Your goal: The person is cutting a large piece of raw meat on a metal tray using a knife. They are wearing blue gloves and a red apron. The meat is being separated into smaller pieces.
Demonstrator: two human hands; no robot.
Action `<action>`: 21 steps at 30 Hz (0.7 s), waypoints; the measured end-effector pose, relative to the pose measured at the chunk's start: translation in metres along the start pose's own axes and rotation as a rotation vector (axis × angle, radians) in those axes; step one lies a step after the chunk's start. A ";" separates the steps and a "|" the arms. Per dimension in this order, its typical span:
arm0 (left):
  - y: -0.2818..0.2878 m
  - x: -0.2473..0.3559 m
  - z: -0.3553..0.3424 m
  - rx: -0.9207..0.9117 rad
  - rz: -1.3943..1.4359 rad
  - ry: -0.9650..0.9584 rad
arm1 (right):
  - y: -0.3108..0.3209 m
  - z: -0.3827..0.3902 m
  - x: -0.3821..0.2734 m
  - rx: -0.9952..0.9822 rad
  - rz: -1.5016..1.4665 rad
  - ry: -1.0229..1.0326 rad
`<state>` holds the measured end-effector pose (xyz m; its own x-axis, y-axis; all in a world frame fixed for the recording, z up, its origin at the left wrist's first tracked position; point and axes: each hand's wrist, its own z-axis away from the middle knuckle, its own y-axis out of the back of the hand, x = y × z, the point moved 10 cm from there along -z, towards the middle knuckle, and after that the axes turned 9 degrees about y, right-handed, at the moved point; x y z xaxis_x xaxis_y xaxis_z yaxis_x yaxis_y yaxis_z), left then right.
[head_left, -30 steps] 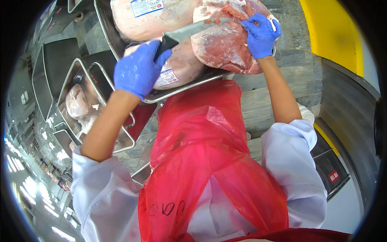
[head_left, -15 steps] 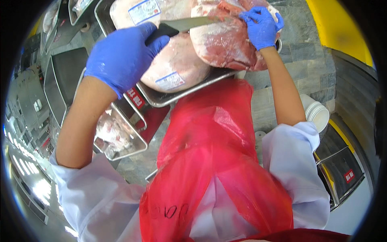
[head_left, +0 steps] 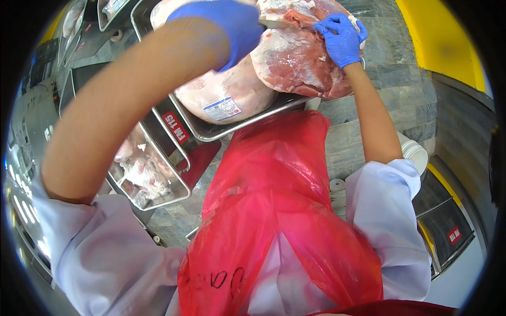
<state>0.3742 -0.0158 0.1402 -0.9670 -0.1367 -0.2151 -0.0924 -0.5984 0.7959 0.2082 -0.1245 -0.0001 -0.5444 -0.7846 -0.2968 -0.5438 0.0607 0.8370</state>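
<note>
My gloved left hand (head_left: pixel 224 32) is closed around a knife, whose handle it hides. The short visible stretch of knife blade (head_left: pixel 280 24) points right, over a large cut of raw meat (head_left: pixel 290 60) with red flesh and white fat. At the cut's upper right, the fingers of my gloved right hand (head_left: pixel 341 41) are pinched together on its flesh, close to the blade tip. Beside and beneath lies a paler piece of meat (head_left: pixel 240 84) with a printed paper label (head_left: pixel 222 109). These pieces rest in a metal tray (head_left: pixel 216 136).
Below the tray at left, a lower metal tray (head_left: pixel 182 196) holds white fatty scraps (head_left: pixel 142 176). More metal trays stand at the upper left. White stacked buckets (head_left: pixel 414 152) are beyond my right forearm, and a yellow panel (head_left: pixel 448 47) is at the upper right.
My left hand has swept right and up with the knife, bringing its handle over the meat. My right hand has kept its hold, shifting barely with the view.
</note>
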 end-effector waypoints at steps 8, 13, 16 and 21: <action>0.021 0.024 0.006 -0.342 -0.073 -0.006 | 0.002 0.001 -0.011 0.227 -0.437 -0.067; -0.052 -0.007 0.015 -0.042 0.299 0.230 | -0.013 0.014 0.007 0.187 -0.603 -0.236; -0.068 -0.009 0.028 0.003 0.353 0.317 | -0.010 0.015 -0.003 0.226 -0.505 -0.125; -0.099 -0.005 0.037 0.215 0.464 0.348 | -0.002 0.011 -0.004 0.241 -0.502 -0.159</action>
<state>0.3799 0.0731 0.0832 -0.7871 -0.6157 0.0374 0.2384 -0.2477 0.9391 0.2047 -0.1149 -0.0059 -0.2612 -0.6519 -0.7119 -0.8801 -0.1420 0.4530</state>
